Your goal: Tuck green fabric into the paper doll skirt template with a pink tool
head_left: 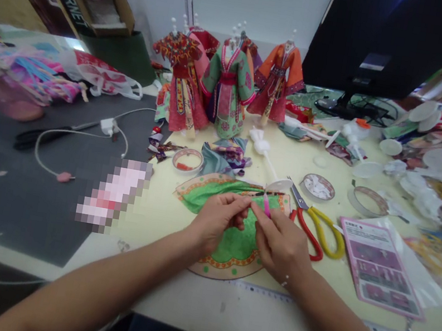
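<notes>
My left hand (218, 219) and my right hand (280, 243) meet above a green paper garment piece (232, 252) with a scalloped orange border. Their fingertips pinch a small pink strip (267, 205), and a thin dark stick (273, 194) runs across it. The hands hide the middle of the green piece. Just beyond my right hand lie scissors with red and yellow handles (314, 232), not touched. A roll of tape (187, 160) stands beyond my left hand.
Several costumed paper dolls on stands (228, 89) line the back of the cream worktop (142, 231). A monitor (378, 39) stands behind them. A printed instruction sheet (378, 265) lies to the right, among tape rolls and plastic lids. A dark mat (20, 200) with a white cable lies to the left.
</notes>
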`<state>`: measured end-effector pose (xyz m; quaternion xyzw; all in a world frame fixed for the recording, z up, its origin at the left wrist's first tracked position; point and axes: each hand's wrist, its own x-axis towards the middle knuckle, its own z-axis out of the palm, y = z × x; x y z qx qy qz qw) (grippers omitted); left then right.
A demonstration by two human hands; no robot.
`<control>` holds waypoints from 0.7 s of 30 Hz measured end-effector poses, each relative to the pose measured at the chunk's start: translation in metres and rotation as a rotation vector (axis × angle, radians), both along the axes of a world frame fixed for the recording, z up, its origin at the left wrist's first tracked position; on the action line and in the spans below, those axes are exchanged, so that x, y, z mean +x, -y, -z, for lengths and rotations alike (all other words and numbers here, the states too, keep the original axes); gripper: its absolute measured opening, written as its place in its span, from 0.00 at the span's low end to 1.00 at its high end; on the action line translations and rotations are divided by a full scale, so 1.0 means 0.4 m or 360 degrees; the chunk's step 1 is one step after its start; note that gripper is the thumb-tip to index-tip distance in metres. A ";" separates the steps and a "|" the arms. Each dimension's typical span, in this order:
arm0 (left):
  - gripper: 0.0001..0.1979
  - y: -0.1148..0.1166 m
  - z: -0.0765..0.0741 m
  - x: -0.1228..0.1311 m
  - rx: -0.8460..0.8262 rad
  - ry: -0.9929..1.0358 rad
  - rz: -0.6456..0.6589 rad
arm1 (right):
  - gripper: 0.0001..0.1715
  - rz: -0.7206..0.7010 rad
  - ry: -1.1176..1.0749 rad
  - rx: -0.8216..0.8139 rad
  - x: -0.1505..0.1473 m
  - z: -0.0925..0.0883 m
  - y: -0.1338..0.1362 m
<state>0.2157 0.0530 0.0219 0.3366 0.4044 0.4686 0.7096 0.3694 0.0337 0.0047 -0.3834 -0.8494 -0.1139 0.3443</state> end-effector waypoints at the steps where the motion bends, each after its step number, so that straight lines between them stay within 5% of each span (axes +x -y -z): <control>1: 0.13 0.001 0.002 0.002 0.0004 0.0006 -0.0018 | 0.23 0.0008 0.0012 0.0025 -0.004 0.001 0.001; 6: 0.13 0.003 0.005 0.002 0.0044 -0.0021 -0.0078 | 0.25 -0.0009 -0.0051 -0.0069 -0.014 0.002 0.008; 15: 0.11 -0.011 -0.005 -0.013 0.0136 -0.0057 -0.0113 | 0.32 -0.0398 -0.0677 -0.0785 0.025 -0.015 0.005; 21: 0.12 -0.012 -0.006 -0.014 0.0153 -0.0063 -0.0125 | 0.27 -0.0262 -0.0748 -0.0712 0.019 -0.001 -0.003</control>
